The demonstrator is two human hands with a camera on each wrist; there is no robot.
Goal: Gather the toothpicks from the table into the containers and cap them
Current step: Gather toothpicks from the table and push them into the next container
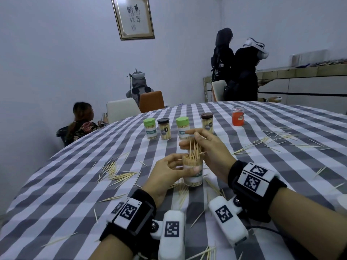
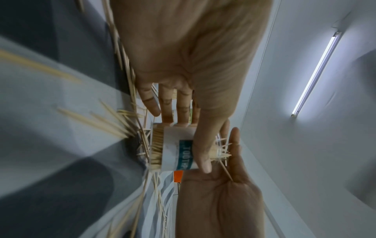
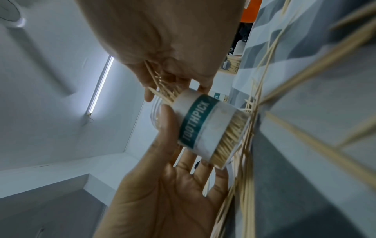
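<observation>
Fingers of the left hand (image 1: 165, 173) wrap the clear uncapped toothpick jar with the teal label (image 1: 193, 173), holding it upright on the grey-and-white checked tablecloth (image 1: 75, 184). Right hand (image 1: 208, 149) sits directly above the mouth, fingers curled round a bristling bunch of wooden toothpicks (image 1: 194, 152). Their long axis runs roughly vertical, tips already among the packed ones, so straight down looks the likely path.
</observation>
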